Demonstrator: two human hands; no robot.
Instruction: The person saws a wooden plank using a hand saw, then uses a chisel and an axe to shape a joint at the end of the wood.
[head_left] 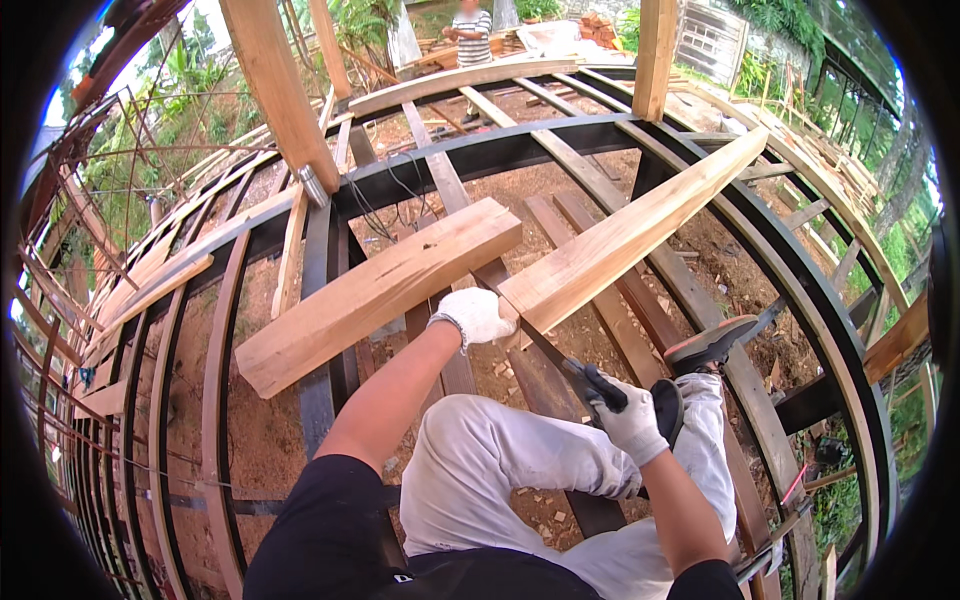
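A handsaw (552, 352) with a dark handle is in my right hand (632, 412), which wears a white glove and is closed around the handle. The blade slants up and left to the near end of a long wooden beam (640, 235); its teeth are too small to make out. My gloved left hand (475, 316) is closed at that same end, just left of the blade, with its fingertips partly hidden. A shorter thick beam (380, 295) lies beyond my left hand, across the dark joists.
Black metal beams (490, 150) and wooden joists form an open frame over bare soil. Wooden posts (278, 90) rise at the far left and far right (655, 60). My shod foot (710, 343) rests on a joist. Another person (470, 35) stands at the back near stacked timber.
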